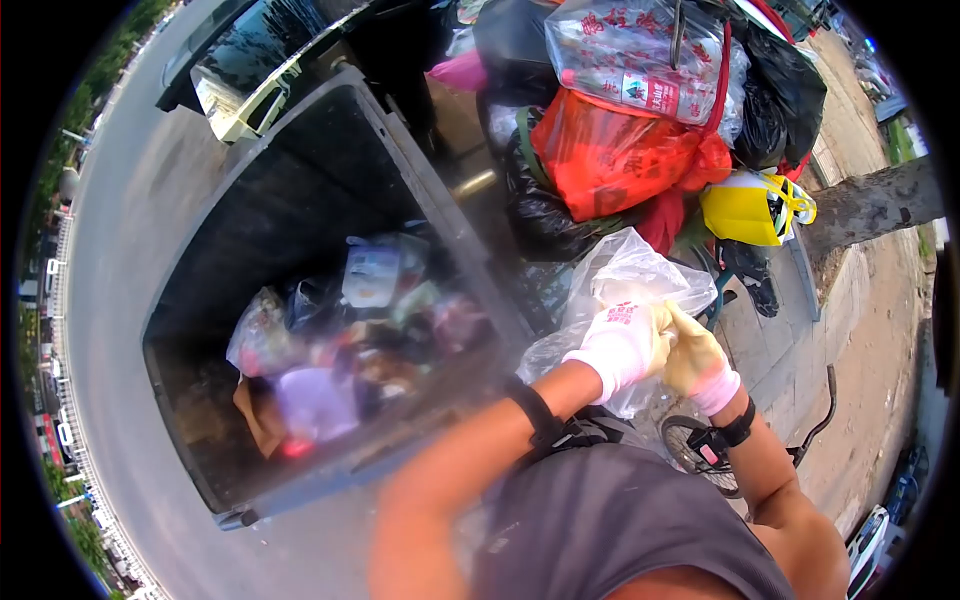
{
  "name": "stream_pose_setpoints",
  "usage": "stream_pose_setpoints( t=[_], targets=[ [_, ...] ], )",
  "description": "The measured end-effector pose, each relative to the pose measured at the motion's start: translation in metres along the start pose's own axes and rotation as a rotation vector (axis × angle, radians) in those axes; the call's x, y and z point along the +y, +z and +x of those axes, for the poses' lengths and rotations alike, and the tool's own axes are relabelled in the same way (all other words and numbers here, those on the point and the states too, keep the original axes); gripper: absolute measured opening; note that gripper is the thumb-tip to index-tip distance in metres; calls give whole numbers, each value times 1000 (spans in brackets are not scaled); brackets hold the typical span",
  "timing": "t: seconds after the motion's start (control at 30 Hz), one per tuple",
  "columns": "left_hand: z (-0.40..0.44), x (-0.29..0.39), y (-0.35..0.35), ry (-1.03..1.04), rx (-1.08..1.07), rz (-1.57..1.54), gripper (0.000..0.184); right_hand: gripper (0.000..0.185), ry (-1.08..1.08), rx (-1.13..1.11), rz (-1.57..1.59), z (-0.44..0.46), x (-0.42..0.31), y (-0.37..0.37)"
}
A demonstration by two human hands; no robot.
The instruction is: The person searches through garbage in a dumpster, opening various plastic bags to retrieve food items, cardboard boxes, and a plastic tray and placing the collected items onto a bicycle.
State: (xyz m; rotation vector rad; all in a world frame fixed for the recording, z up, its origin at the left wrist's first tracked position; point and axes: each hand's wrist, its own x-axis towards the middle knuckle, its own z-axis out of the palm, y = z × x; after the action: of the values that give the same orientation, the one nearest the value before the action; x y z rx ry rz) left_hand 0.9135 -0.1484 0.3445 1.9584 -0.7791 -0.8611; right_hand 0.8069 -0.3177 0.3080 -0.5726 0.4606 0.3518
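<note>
Both my hands wear pale gloves with pink cuffs and meet in front of my body. My left hand (pixel 630 338) has its fingers closed on a clear plastic bag (pixel 640 270), which spreads above and below the glove. Beside it, touching, my right hand (pixel 692 352) has bent fingers that come together at the bag's edge; what they pinch is too small to make out. Just beyond the hands are a red bag (pixel 610 150) and a yellow bag (pixel 742 212). A large clear bag of plastic bottles (pixel 640 60) lies on top of the red one.
An open dark bin (pixel 260 200) with mixed rubbish stands to the left. Black bags (pixel 785 95) are piled at the upper right near a tree trunk (pixel 880 205). A bicycle wheel (pixel 685 440) and handlebar (pixel 825 420) show beyond my right forearm. Road runs along the far left.
</note>
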Motion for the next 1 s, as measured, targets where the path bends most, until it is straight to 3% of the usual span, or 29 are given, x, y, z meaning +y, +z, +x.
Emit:
stream_pose_setpoints(
  t=[0.17, 0.27, 0.37, 0.5, 0.73, 0.83, 0.93, 1.0],
  targets=[
    [-19, -12, 13, 191, -63, 16, 19, 36, -62, 84, -25, -9, 18, -11],
    [-33, -16, 26, 247, -5, 90, 15, 28, -184, 56, -233, -12, 34, -23],
    [-47, -18, 19, 263, -37, 102, 14, 24, -201, 59, -240, -16, 49, -17],
    [-60, -25, 11, 278, -177, 156, 17, 32, -186, 203, -79, -14, 63, 21],
    [-66, -4, -8, 200, -360, 0, 30, 45, -297, 225, 44, -22, 78, -7],
    [-62, -11, -6, 338, -278, 4, 41, 48, -293, 198, 89, -26, 69, -10],
    [-56, -5, -21, 340, -261, -87, 46, 50, -315, 192, 103, -37, 60, -22],
    [-59, -4, -32, 318, -124, -15, 45, 50, -319, 268, 105, -43, 64, -51]
  ],
)
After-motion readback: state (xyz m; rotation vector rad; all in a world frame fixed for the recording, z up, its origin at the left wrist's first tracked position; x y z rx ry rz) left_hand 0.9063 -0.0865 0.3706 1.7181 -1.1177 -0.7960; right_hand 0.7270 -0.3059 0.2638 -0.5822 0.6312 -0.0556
